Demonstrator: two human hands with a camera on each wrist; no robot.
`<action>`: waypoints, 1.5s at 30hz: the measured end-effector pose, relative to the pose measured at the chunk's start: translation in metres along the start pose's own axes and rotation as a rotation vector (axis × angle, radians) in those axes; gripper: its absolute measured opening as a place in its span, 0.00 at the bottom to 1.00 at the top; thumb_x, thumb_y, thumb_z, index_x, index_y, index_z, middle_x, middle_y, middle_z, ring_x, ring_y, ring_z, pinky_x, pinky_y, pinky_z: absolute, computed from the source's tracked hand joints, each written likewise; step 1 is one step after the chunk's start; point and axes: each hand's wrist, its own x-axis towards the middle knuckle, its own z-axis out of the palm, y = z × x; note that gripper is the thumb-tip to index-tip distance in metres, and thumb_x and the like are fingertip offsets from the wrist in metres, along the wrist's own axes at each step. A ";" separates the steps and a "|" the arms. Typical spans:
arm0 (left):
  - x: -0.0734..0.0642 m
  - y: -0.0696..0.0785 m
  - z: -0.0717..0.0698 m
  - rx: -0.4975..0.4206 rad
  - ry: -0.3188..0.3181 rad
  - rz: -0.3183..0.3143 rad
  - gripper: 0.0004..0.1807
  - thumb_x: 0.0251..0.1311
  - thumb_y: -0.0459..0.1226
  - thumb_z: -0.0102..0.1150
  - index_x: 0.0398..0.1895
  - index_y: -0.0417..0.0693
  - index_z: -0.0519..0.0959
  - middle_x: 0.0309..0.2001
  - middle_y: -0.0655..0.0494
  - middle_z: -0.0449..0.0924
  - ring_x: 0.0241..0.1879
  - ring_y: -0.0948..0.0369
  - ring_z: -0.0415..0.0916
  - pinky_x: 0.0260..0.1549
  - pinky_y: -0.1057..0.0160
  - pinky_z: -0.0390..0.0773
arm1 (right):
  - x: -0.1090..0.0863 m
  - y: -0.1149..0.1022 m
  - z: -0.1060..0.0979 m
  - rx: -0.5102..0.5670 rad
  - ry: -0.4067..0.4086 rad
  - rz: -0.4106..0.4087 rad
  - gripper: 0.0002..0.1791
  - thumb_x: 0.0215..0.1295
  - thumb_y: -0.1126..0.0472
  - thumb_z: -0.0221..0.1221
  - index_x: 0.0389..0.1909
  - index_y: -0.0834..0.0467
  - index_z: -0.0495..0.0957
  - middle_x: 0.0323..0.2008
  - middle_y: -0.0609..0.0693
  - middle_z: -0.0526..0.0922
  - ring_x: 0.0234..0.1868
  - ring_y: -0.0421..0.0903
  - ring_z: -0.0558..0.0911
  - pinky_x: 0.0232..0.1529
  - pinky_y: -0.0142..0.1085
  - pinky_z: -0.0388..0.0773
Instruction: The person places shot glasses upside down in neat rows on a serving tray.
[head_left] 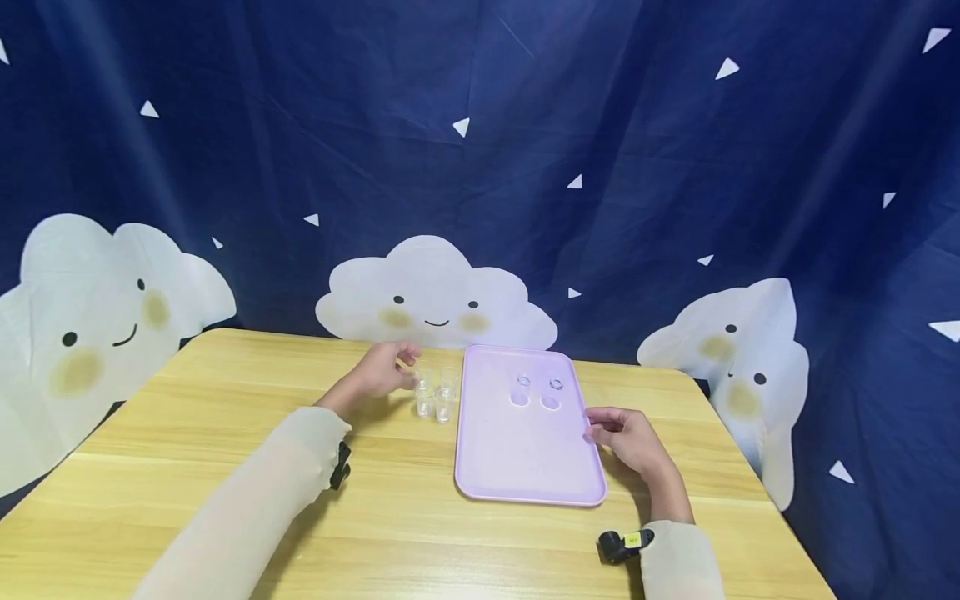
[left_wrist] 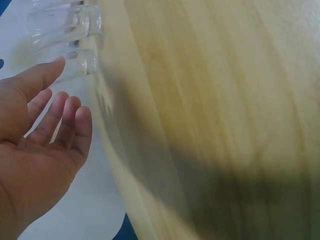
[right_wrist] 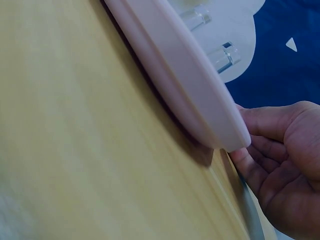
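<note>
Several small clear shot glasses [head_left: 443, 407] stand close together on the table left of the tray, thick bases down. Beside the far-left one is my left hand [head_left: 387, 368]; in the left wrist view its thumb overlaps the nearest glass [left_wrist: 89, 62], while the other fingers bend loosely with nothing between them. My right hand [head_left: 632, 437] grips the right rim of the pale purple tray [head_left: 517, 467], thumb above and fingers below the edge in the right wrist view. Two more shot glasses [head_left: 551, 400] stand on the tray's far right part, thick bases up.
The light wooden table [head_left: 405, 533] has rounded far corners. Behind it hangs a dark blue curtain [head_left: 360, 167] with white triangles and smiling clouds. Black wrist cameras [head_left: 613, 547] are strapped at both sleeves.
</note>
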 end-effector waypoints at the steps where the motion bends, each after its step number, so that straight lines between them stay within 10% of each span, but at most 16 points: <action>1: 0.001 -0.002 0.001 -0.003 -0.002 -0.002 0.30 0.55 0.30 0.72 0.62 0.33 0.75 0.51 0.41 0.81 0.48 0.47 0.80 0.52 0.51 0.81 | 0.000 0.000 0.000 0.000 0.002 0.001 0.18 0.66 0.66 0.66 0.56 0.62 0.84 0.49 0.55 0.87 0.46 0.46 0.82 0.47 0.35 0.77; 16: 0.007 -0.006 0.022 -0.017 0.010 -0.027 0.25 0.56 0.30 0.73 0.57 0.34 0.78 0.49 0.43 0.82 0.47 0.50 0.81 0.51 0.53 0.81 | 0.001 0.000 0.000 0.003 -0.003 -0.006 0.18 0.66 0.66 0.66 0.56 0.62 0.84 0.48 0.54 0.88 0.45 0.47 0.81 0.45 0.34 0.77; 45: 0.003 -0.008 0.018 -0.103 0.076 -0.095 0.19 0.57 0.32 0.71 0.51 0.35 0.80 0.43 0.45 0.82 0.43 0.52 0.79 0.40 0.58 0.81 | 0.000 0.000 0.001 -0.010 0.001 -0.011 0.17 0.66 0.66 0.66 0.56 0.63 0.83 0.48 0.55 0.87 0.46 0.48 0.82 0.47 0.35 0.77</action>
